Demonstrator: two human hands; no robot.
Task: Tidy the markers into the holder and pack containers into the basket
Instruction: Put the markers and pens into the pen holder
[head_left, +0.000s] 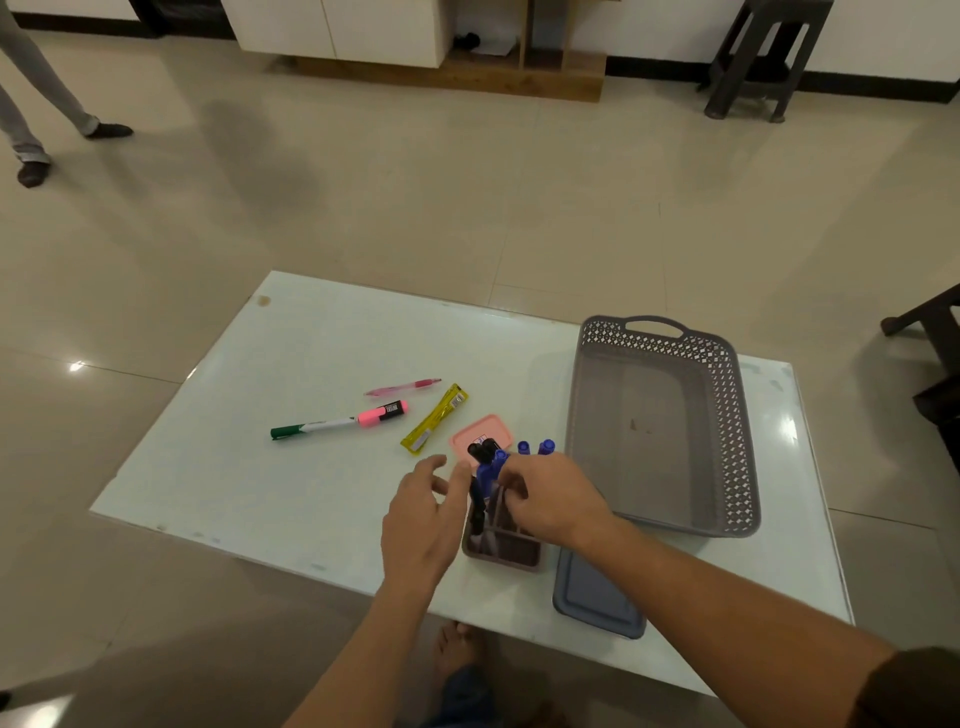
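Observation:
A brown divided holder (503, 545) stands near the table's front edge with black and blue markers (488, 467) upright in it. My right hand (550, 499) is over the holder, fingers closed on the blue markers. My left hand (423, 512) hovers just left of the holder, fingers apart, holding nothing. On the table lie a green marker (311, 427), a pink highlighter (383, 414), a pink pen (402, 387) and a yellow marker (435, 418). A pink container (485, 431) sits behind the holder. The grey basket (737, 415) stands empty at the right.
A blue-grey lid (592, 603) lies at the front edge, below the basket. The white table (249, 467) stands on a tiled floor. Another person's legs (31, 119) are at the far left. A dark stool (758, 57) and cabinets stand at the back.

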